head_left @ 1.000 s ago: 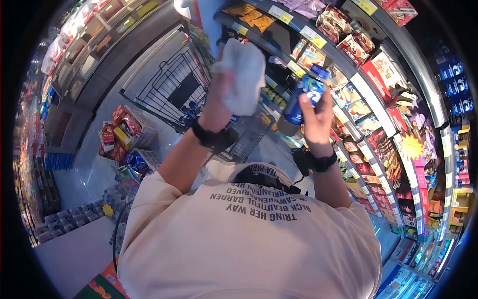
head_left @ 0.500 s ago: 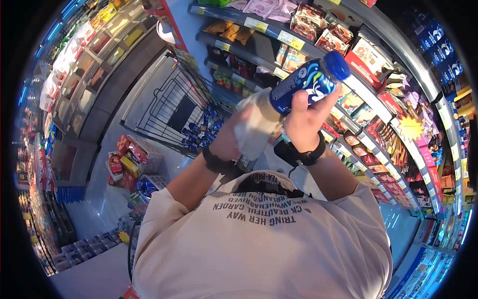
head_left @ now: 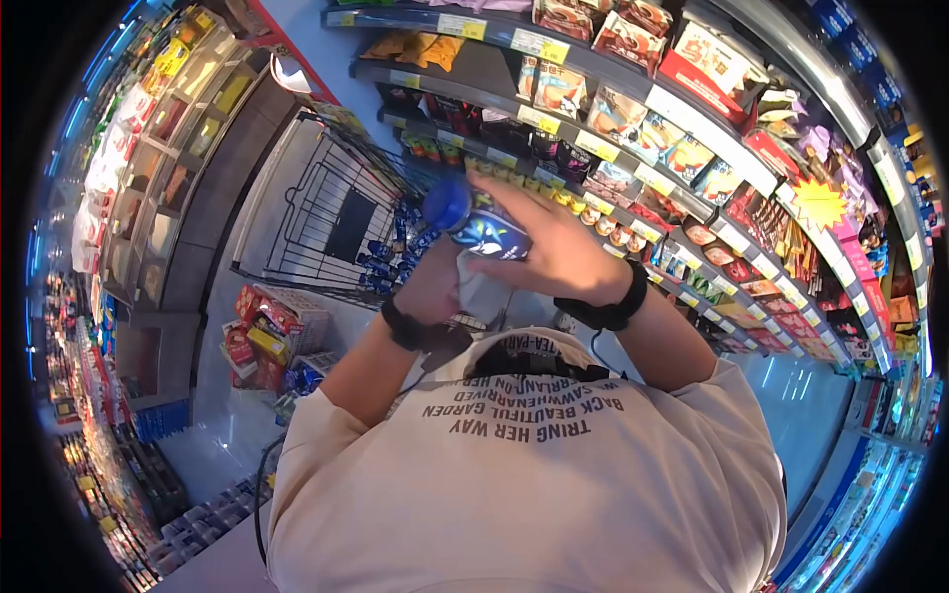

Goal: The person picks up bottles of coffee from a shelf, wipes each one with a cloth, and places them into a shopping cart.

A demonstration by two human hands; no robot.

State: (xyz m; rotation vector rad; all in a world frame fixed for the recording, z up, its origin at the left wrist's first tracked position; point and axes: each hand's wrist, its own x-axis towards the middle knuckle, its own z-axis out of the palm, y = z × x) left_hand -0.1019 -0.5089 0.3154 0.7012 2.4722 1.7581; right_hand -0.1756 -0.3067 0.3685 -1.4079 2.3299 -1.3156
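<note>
My right hand (head_left: 563, 247) is closed round a bottle with a blue cap (head_left: 448, 204) and a dark blue printed label (head_left: 491, 233). The bottle is tilted, its cap pointing up and to the left. Close below it, my left hand (head_left: 430, 287) is closed and partly blurred, with a white cloth (head_left: 482, 294) in it against the lower part of the bottle. The left fingers are mostly hidden behind the cloth and bottle.
A wire shopping cart (head_left: 314, 212) stands ahead to the left, beside small blue packs (head_left: 393, 255). On the floor nearer me is a basket (head_left: 304, 321) with red and yellow boxes. Shelves of packaged snacks (head_left: 623, 114) run along the front and right.
The bottle has swung from upper right to the left and lower, its cap now pointing left. My right hand has moved left with it; the cloth in my left hand has shifted slightly.
</note>
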